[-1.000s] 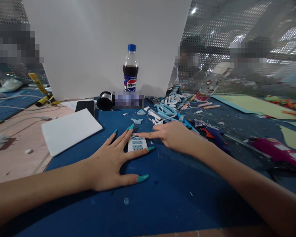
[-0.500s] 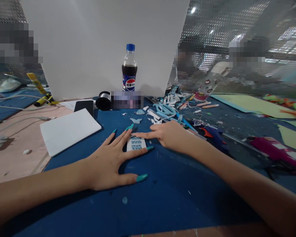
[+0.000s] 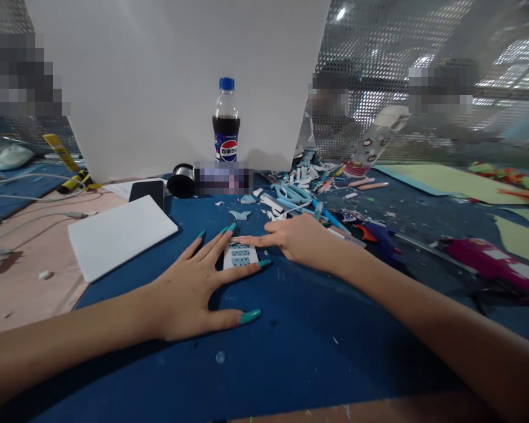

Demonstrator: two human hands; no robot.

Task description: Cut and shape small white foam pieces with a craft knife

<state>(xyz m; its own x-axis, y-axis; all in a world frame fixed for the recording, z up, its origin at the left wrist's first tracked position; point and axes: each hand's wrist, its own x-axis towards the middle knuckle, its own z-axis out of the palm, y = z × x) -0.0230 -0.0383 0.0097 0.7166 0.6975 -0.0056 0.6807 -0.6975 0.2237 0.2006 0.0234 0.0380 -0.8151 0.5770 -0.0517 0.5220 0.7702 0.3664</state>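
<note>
Two bare hands of mine are at one small white card with rows of pale-blue, dark-dotted rectangles [image 3: 240,254], flat on a scuffed dark-blue mat [image 3: 291,352]. My left hand [image 3: 183,288] is spread palm-down, fingers apart and clasping nothing, its index finger across the card's near side. My right hand [image 3: 306,241] points its index finger at the far edge; I cannot tell whether its curled fingers hold anything. A pinkish surface [image 3: 30,299] adjoins the mat on the left. Behind stands a tall white panel [image 3: 180,70], with grey perforated mesh [image 3: 361,64] to either side.

My fingers cover the card's far-left corner and part of its near edge. A pixelated block [image 3: 223,178] hides the base of a clear, blue-capped bottle of dark drink [image 3: 226,126]. One flat white rectangular sheet [image 3: 123,238] overlaps a black slab [image 3: 147,191]; a magenta elongated tool [image 3: 489,258] is cut off at the right.
</note>
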